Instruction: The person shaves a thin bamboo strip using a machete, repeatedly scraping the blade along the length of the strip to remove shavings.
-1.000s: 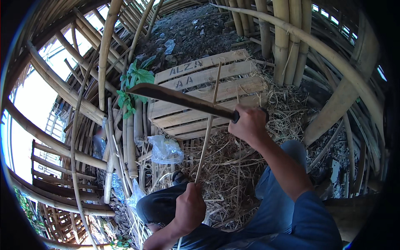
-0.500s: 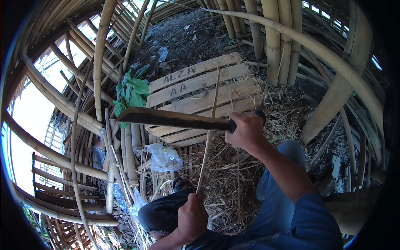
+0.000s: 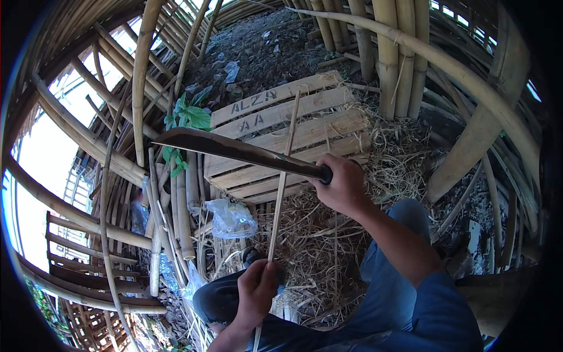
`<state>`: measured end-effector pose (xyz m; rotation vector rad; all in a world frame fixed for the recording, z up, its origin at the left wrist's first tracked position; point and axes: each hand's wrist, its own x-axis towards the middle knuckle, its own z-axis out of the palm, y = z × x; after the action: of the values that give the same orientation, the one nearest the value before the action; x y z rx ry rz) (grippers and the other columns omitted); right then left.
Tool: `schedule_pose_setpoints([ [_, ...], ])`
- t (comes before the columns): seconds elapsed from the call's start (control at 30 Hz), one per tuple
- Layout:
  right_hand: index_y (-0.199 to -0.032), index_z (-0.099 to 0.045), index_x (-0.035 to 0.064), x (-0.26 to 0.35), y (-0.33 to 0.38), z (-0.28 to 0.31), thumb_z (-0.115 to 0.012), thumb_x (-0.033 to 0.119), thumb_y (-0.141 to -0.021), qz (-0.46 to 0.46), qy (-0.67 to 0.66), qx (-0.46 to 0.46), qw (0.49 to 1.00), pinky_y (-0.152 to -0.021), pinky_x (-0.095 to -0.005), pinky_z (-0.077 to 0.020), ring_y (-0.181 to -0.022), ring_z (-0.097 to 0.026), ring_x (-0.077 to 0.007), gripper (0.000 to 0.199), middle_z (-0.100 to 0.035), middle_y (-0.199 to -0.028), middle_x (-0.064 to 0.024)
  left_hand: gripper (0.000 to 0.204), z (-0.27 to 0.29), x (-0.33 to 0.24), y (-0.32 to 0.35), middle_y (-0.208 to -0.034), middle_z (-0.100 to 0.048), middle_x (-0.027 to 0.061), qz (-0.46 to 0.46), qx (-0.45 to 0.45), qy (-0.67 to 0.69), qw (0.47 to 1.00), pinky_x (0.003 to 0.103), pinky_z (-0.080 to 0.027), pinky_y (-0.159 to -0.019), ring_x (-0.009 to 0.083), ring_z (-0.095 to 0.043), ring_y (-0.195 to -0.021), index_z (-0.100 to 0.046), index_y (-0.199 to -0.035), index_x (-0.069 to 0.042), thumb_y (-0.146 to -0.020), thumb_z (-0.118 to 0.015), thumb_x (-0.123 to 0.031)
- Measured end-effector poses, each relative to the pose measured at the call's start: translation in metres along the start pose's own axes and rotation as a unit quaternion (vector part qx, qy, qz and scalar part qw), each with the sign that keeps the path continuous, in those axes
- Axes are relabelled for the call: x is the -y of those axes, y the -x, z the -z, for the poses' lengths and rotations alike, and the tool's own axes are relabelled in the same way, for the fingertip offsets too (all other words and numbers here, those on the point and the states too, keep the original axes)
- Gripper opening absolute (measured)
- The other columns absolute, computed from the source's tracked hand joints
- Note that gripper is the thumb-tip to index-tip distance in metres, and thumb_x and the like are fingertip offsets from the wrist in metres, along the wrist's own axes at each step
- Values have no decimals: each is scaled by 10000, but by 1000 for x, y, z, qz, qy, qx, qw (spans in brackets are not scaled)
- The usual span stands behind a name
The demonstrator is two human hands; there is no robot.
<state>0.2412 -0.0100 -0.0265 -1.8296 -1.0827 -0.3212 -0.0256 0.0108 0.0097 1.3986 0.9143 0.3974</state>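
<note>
A: What does each hand hold?

B: The left hand is closed around the lower part of a thin bamboo strip, keeping it upright so its length rises away from the body. The right hand is clenched on the handle of a long knife, blade reaching leftward across the strip.

A: Why that arrangement?

B: Probably so the blade meets the strip well above the left hand's fingers. A wooden pallet lies beyond both hands, a crumpled plastic bag up-left of the left hand.
</note>
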Motion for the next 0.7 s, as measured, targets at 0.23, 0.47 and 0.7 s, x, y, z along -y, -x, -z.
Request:
schedule_pose_setpoints([
  [0.23, -633, -589, 101, 5, 11, -18, -766, 291, -687, -91, -22, 43, 995, -460, -364, -436, -492, -593, -262, 265, -565, -531, -65, 244, -9, 1, 1, -620, -428, -39, 63, 41, 86, 993, 199, -276, -422, 35, -338, -479, -510, -847, -59, -1001, -449, -238],
  [0.47, -621, -598, 113, -3, -1, -24, -731, 186, -574, -46, 11, -42, 998, -475, -357, -455, -505, -603, -273, 159, -583, -547, -81, 255, -26, 0, 10, -626, -443, -42, 16, 5, 0, 1000, 185, -305, -446, 9, -379, -523, -484, -822, -48, -1009, -423, -211],
  [0.7, -643, -615, 116, -27, -23, -19, -715, 205, -575, -38, 101, -79, 991, -524, -356, -485, -536, -632, -248, 150, -614, -568, -68, 269, -29, -2, 17, -597, -435, -45, 39, 28, 43, 998, 188, -306, -442, 14, -383, -509, -490, -819, -41, -1008, -423, -219],
])
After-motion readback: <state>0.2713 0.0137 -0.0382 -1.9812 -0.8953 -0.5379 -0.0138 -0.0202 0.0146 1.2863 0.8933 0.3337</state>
